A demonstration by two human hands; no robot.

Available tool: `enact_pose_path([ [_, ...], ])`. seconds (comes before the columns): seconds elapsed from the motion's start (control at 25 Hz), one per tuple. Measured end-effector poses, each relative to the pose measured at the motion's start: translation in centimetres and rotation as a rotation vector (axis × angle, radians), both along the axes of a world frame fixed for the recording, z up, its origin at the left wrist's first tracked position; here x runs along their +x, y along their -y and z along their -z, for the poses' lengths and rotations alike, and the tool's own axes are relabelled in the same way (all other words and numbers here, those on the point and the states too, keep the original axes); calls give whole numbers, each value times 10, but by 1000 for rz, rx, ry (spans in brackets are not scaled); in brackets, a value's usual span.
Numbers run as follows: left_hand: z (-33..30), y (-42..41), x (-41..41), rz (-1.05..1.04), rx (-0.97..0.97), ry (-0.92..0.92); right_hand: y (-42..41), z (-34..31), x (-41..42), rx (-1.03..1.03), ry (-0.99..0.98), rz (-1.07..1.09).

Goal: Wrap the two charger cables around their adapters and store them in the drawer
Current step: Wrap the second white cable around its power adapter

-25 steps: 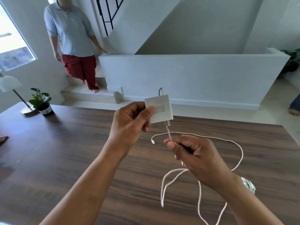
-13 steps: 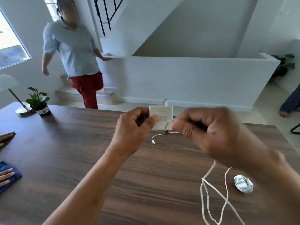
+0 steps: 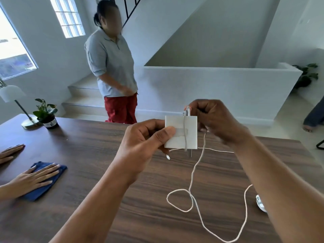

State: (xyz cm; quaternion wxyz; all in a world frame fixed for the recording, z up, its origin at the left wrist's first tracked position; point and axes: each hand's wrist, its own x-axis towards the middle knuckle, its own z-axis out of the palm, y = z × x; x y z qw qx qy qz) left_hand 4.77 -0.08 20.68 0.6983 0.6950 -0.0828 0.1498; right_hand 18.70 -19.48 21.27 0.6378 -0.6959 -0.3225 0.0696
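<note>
Above the desk's (image 3: 87, 141) far edge, the left hand (image 3: 145, 142) pinched the light, rigid white adapter (image 3: 177, 137) by its side, while the right hand (image 3: 215, 120) gripped the thin, limp cable (image 3: 194, 172) at its top.

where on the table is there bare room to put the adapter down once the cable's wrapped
Bare wood lies between the blue cloth and the left forearm, and on the far side between the small potted plant and the left hand. Crowded: under and near the right arm, where the loose cable loops and the second wrapped charger sits.
</note>
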Motion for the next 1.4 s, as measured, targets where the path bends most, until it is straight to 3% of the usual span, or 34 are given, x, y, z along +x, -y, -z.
enact_pose_path([
  [0.12, 4, 1, 3, -13, -90, -9, -14, 46, -17, 118, -202, 12],
  [0.28, 5, 2, 7, -74, -138, -4, -9, 77, -67, 46, -262, 46],
  [0.44, 10, 2, 11, -198, -15, -15, 4, 70, -116, -130, -38, 3],
  [0.6, 15, 2, 14, -318, 223, -31, 22, 10, -134, -278, 231, -15],
  [0.72, 16, 3, 12, -260, 350, -69, 29, -44, -118, -308, 378, 57],
  [0.84, 13, 12, 2, -120, 332, -80, 29, -71, -74, -308, 487, 191],
  [0.96, 6, 21, -6, -30, 253, -35, 24, -54, -33, -278, 373, 177],
  [1.16, 8, 18, 0, 1, 46, -9, 12, 22, -22, -25, -93, 96],
  [1.4, 7, 21, 9, -44, -99, -7, 8, 76, -66, 45, -226, 124],
])
